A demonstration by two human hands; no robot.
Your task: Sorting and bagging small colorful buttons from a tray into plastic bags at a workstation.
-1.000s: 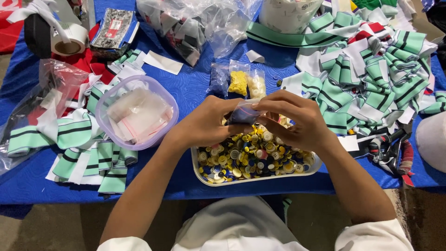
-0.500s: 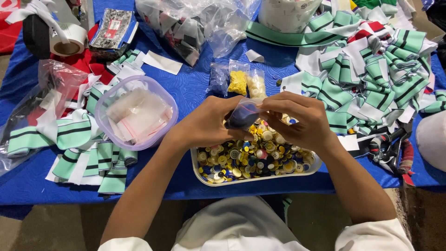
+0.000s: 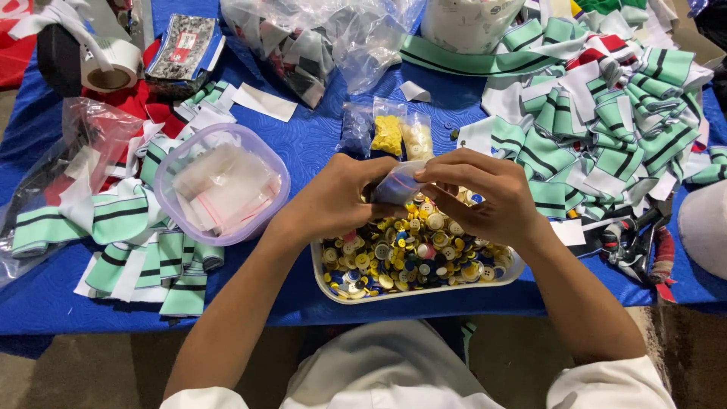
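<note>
This looks like a garment-trimmings workshop. A table under a blue cloth [image 3: 318,144] carries heaps of green, white and black striped fabric pieces [image 3: 606,129] at the far right, a white tray of mixed buttons [image 3: 409,261] near the front, and a tape roll [image 3: 110,68] at the far left.

Seen from above: left hand [image 3: 333,198] and right hand [image 3: 488,198] pinching a small clear bag [image 3: 399,184] between fingertips, directly above a white tray [image 3: 333,284] heaped with yellow, blue and white buttons [image 3: 409,254]. Just beyond the tray, three small packets [image 3: 388,132] lying flat on the blue tablecloth [image 3: 318,144]. Left of the tray, a clear round tub [image 3: 221,184] holding small bags. Right of the tray, piled green striped fabric pieces [image 3: 606,129]. Far left beyond the tray, a tape roll [image 3: 110,67].
</note>
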